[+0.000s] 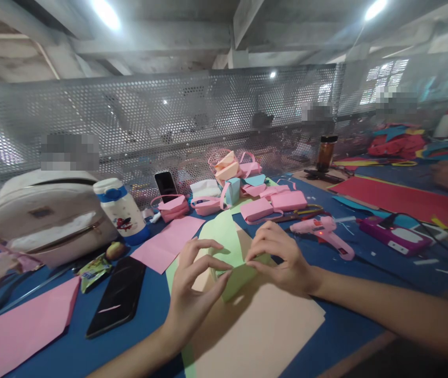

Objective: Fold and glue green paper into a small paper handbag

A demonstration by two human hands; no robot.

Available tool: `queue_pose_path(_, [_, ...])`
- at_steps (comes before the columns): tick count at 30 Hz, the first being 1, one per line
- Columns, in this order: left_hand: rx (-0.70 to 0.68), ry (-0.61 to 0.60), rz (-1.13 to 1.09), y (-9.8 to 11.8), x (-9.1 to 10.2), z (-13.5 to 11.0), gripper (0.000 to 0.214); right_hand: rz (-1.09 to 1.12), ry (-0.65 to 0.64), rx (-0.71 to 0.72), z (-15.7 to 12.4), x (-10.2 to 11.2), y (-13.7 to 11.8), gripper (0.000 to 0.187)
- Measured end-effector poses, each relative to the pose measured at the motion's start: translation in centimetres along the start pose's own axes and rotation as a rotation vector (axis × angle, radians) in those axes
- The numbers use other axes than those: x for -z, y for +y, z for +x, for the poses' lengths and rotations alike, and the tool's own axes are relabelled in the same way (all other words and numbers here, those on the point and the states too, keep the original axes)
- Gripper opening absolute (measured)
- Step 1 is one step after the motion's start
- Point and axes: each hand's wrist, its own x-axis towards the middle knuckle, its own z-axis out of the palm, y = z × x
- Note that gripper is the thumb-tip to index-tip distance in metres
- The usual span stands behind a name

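Note:
Both of my hands pinch a folded light green paper [236, 273] held just above the blue table [365, 286]. My left hand [194, 286] grips its left end with thumb and fingertips curled in. My right hand [281, 257] pinches its right end with fingers pressed together. Under the hands lies a peach sheet [263, 331], and another green sheet [224, 233] lies just beyond them.
A black phone [118, 295] and pink sheets [23, 328] lie at left, near a white bag [46, 215] and a white bottle [119, 210]. Folded pink paper boxes [271, 202] sit behind. A pink glue gun [324, 231] lies at right. A perforated metal screen [169, 121] closes the back.

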Motion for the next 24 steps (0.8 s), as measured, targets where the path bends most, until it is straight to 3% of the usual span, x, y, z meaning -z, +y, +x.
queue_pose_path(24, [-0.045,0.038,0.04,-0.8,0.3,0.7,0.015,-0.036,0.018,-0.022,0.1,0.3,1.4,0.006])
